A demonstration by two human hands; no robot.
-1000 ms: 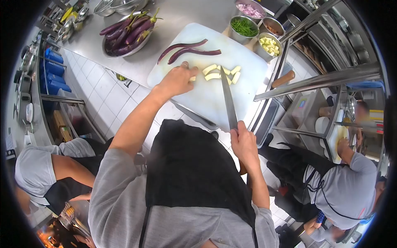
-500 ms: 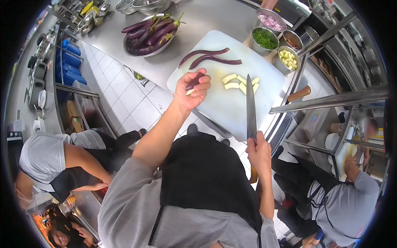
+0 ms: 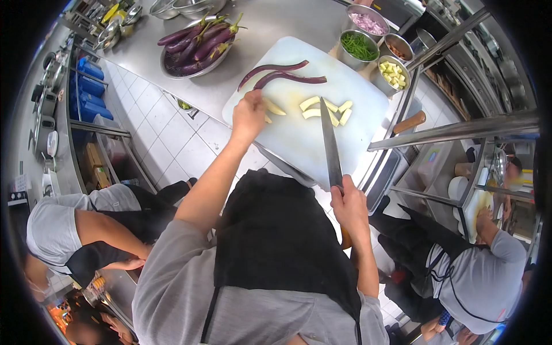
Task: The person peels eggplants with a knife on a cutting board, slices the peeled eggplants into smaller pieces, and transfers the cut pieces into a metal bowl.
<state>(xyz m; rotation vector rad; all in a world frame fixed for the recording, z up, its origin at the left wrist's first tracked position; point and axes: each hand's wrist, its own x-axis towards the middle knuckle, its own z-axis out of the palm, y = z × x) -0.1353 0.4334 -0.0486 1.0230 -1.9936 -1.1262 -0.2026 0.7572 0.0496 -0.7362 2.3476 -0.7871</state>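
My left hand (image 3: 249,118) is palm down over the left part of the white cutting board (image 3: 299,52), fingers curled round pale eggplant pieces (image 3: 275,107) that show beside and below them. How firmly they are gripped is hidden. Just beyond the fingertips lie two long purple eggplant skin strips (image 3: 296,77). My right hand (image 3: 351,204) is closed round the handle of a large kitchen knife (image 3: 331,150). Its blade points away from me over the board, the tip among several pale cut eggplant pieces (image 3: 311,113).
A colander of whole eggplants (image 3: 198,49) stands at the far left. Metal containers of chopped green vegetable (image 3: 357,46), purple onion (image 3: 368,24) and pale cubes (image 3: 393,75) line the right edge. A metal rail (image 3: 448,131) is at right. Co-workers stand at both sides.
My left hand has turned from palm up to palm down and lowered to the board with the eggplant pieces. The knife stays in my right hand, its tip tilted slightly leftward.
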